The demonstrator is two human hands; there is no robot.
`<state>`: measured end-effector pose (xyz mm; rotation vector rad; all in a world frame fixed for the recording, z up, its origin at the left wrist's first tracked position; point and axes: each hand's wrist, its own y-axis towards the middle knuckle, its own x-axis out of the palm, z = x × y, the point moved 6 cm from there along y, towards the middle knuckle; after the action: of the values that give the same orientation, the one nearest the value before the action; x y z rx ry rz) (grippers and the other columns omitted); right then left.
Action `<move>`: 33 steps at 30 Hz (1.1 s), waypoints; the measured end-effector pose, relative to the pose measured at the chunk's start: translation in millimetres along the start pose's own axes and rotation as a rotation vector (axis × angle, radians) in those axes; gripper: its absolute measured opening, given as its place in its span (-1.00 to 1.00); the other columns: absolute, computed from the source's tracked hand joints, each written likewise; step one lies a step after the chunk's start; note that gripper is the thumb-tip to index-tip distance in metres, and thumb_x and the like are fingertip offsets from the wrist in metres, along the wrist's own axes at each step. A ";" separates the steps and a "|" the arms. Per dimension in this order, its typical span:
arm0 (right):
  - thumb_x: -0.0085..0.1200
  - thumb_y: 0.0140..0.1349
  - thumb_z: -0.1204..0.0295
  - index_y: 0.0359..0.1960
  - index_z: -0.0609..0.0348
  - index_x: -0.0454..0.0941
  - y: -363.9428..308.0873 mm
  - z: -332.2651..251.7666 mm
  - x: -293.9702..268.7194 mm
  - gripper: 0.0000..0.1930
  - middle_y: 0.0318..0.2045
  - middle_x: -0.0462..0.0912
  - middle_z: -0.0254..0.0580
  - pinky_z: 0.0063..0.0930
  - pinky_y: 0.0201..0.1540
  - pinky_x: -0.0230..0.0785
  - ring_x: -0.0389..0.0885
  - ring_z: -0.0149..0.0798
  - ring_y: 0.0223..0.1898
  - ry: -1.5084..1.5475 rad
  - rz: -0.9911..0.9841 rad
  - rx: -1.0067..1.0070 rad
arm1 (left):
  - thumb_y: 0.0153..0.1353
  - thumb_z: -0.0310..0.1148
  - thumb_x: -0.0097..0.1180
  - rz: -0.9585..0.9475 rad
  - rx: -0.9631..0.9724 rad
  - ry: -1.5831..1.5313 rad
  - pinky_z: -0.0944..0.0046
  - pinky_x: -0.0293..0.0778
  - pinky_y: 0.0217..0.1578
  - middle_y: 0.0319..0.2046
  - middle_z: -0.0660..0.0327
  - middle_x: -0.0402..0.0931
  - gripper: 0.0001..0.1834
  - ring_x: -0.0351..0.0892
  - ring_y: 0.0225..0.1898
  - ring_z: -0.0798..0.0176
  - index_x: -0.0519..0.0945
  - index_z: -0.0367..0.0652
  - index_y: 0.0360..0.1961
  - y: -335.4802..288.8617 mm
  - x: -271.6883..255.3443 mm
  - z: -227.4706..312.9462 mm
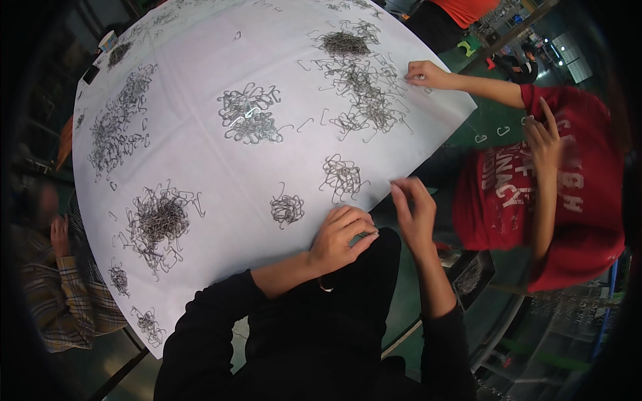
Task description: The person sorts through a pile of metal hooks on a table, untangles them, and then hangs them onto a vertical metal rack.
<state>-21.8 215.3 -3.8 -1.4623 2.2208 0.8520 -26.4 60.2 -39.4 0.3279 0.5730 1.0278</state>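
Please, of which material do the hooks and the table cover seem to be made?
Hooks: probably metal wire, smooth and perhaps uncoated; they are thin, grey, and some glint.
Cover: dull white, perhaps paper, plastic or cloth; faint creases suggest a sheet, but not which.

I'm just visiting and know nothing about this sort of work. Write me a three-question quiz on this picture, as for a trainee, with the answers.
1. True or false: the tabletop is white.
2. Which lies closest to the person's left hand?
a) the plaid sleeve
b) the small hook piles
c) the red shirt
3. Which of the person's own hands is nearer the co-worker in red?

Key
1. True.
2. b; two small hook piles lie just beyond that hand.
3. The right hand.
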 end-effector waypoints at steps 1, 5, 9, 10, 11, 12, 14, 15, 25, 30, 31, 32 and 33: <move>0.08 0.15 0.56 -0.33 0.24 0.55 20.8 -6.4 15.7 -0.93 -0.47 0.52 -0.21 -0.50 -0.39 0.35 0.51 -0.31 -0.49 -0.010 -0.055 -0.067 | -0.11 -0.53 0.29 -0.002 -0.012 -0.026 0.30 0.33 -0.20 -0.35 0.27 0.50 -0.85 0.48 -0.25 0.23 0.58 -0.15 -0.46 -0.9 1.4 -4.8; 0.12 0.10 0.50 -0.37 0.15 0.56 96.6 -17.3 96.5 -0.94 -0.42 0.55 -0.22 -0.40 -0.35 0.38 0.56 -0.19 -0.41 -0.120 -0.305 -0.222 | -0.09 -0.50 0.28 -0.024 -0.020 -0.047 0.28 0.33 -0.18 -0.35 0.29 0.49 -0.86 0.47 -0.25 0.23 0.58 -0.12 -0.46 -1.1 5.3 -10.8; 0.13 0.09 0.45 -0.38 0.11 0.55 145.5 -21.3 162.4 -0.93 -0.37 0.56 -0.26 -0.33 -0.27 0.39 0.56 -0.17 -0.33 -0.346 -0.503 -0.272 | -0.10 -0.46 0.30 -0.055 -0.032 0.001 0.25 0.30 -0.12 -0.32 0.33 0.49 -0.83 0.47 -0.24 0.25 0.56 -0.08 -0.44 -4.7 6.4 -10.8; 0.14 0.09 0.43 -0.37 0.11 0.55 149.2 -20.6 172.1 -0.91 -0.37 0.55 -0.25 -0.30 -0.27 0.40 0.57 -0.15 -0.33 -0.408 -0.560 -0.297 | -0.10 -0.45 0.29 -0.049 -0.026 0.008 0.25 0.30 -0.12 -0.32 0.33 0.49 -0.83 0.46 -0.23 0.26 0.57 -0.07 -0.44 -4.9 5.5 -9.9; 0.14 0.09 0.41 -0.37 0.10 0.55 151.7 -19.0 179.4 -0.90 -0.37 0.54 -0.24 -0.28 -0.27 0.40 0.58 -0.13 -0.33 -0.471 -0.615 -0.320 | -0.10 -0.45 0.29 -0.045 -0.018 0.014 0.26 0.30 -0.12 -0.32 0.34 0.49 -0.83 0.46 -0.23 0.26 0.57 -0.06 -0.44 -4.5 5.2 -9.0; 0.14 0.08 0.39 -0.36 0.09 0.55 150.3 -17.7 184.1 -0.89 -0.36 0.54 -0.22 -0.25 -0.27 0.41 0.58 -0.11 -0.32 -0.535 -0.672 -0.340 | -0.10 -0.45 0.29 -0.043 -0.013 0.017 0.26 0.29 -0.12 -0.32 0.35 0.49 -0.83 0.46 -0.22 0.27 0.57 -0.06 -0.43 -5.0 5.2 -7.5; 0.15 0.08 0.37 -0.36 0.12 0.54 142.6 -14.5 184.7 -0.86 -0.40 0.55 -0.19 -0.24 -0.27 0.41 0.59 -0.10 -0.31 -0.641 -0.702 -0.399 | -0.08 -0.44 0.27 -0.059 -0.005 0.019 0.26 0.29 -0.13 -0.32 0.37 0.49 -0.85 0.46 -0.22 0.28 0.57 -0.05 -0.44 -4.6 6.2 -6.5; 0.15 0.08 0.35 -0.36 0.13 0.53 136.0 -16.0 183.7 -0.84 -0.41 0.56 -0.17 -0.24 -0.27 0.40 0.59 -0.09 -0.31 -0.692 -0.718 -0.432 | -0.07 -0.44 0.27 -0.058 -0.005 0.021 0.26 0.28 -0.13 -0.32 0.37 0.49 -0.86 0.46 -0.22 0.28 0.57 -0.05 -0.44 -5.2 6.1 -6.1; 0.12 0.17 0.55 -0.34 0.32 0.52 13.1 -18.3 35.8 -0.92 -0.52 0.57 -0.32 -0.67 -0.48 0.37 0.55 -0.53 -0.46 0.523 -0.339 0.508 | -0.08 -0.46 0.28 -0.068 0.001 -0.010 0.22 0.30 -0.17 -0.36 0.30 0.49 -0.85 0.46 -0.26 0.21 0.56 -0.10 -0.46 -6.2 5.5 -8.1; 0.16 0.16 0.49 -0.35 0.25 0.53 -54.6 -9.0 -1.4 -0.91 -0.55 0.48 -0.45 -0.73 -0.47 0.25 0.44 -0.56 -0.51 0.633 -0.091 0.587 | -0.14 -0.52 0.27 -0.072 -0.002 -0.029 0.22 0.30 -0.18 -0.35 0.26 0.49 -0.83 0.46 -0.26 0.18 0.57 -0.13 -0.45 -3.1 7.8 -6.6; 0.17 0.15 0.49 -0.37 0.24 0.55 -64.6 -7.6 -2.2 -0.91 -0.46 0.46 -0.46 -0.71 -0.34 0.25 0.42 -0.56 -0.42 0.648 -0.053 0.651 | -0.14 -0.53 0.27 -0.080 0.003 -0.021 0.22 0.30 -0.18 -0.35 0.27 0.49 -0.83 0.46 -0.26 0.18 0.57 -0.13 -0.45 -3.0 9.0 -5.8; 0.17 0.15 0.49 -0.38 0.24 0.55 -71.7 -6.2 -1.6 -0.91 -0.41 0.46 -0.45 -0.69 -0.29 0.25 0.42 -0.55 -0.38 0.650 -0.031 0.662 | -0.14 -0.53 0.27 -0.086 0.009 -0.013 0.23 0.30 -0.18 -0.34 0.27 0.50 -0.83 0.46 -0.26 0.19 0.57 -0.14 -0.45 -3.5 10.2 -5.1; 0.17 0.15 0.49 -0.38 0.25 0.56 -77.6 -3.0 -0.5 -0.91 -0.36 0.46 -0.44 -0.68 -0.25 0.25 0.42 -0.55 -0.34 0.650 -0.012 0.670 | -0.12 -0.52 0.26 -0.090 0.010 -0.011 0.23 0.29 -0.19 -0.34 0.28 0.49 -0.85 0.46 -0.26 0.20 0.57 -0.13 -0.46 -4.0 10.9 -4.7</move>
<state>49.3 191.4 -23.9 -1.5066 2.5392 -0.4401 -22.1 67.8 -48.5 0.3139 0.5778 0.9365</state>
